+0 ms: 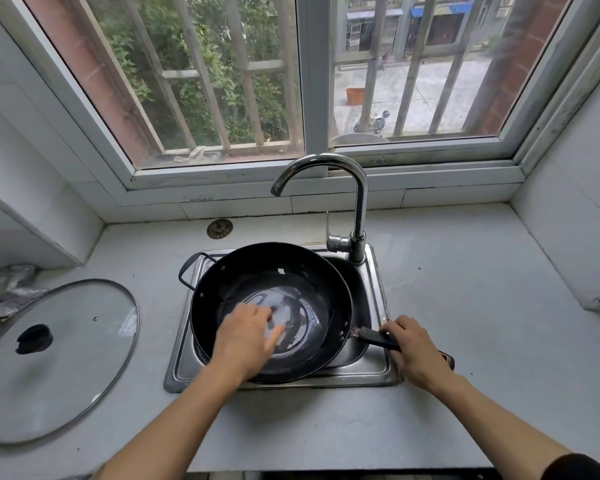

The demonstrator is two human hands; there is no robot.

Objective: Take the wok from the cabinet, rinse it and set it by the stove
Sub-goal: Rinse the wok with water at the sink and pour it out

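Right hand (414, 351) grips the wok (271, 311) handle over the sink (378, 370); left hand (245, 339), fingers seemingly spread, rubs inside.

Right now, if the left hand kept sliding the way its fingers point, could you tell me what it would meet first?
The left hand points right across the wok bottom, so it would probably first meet the wok's rising inner wall on the handle side; depth is hard to judge.

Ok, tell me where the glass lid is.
In the head view the round glass lid with the black knob lies flat on the grey counter, left of the steel sink holding the black wok.
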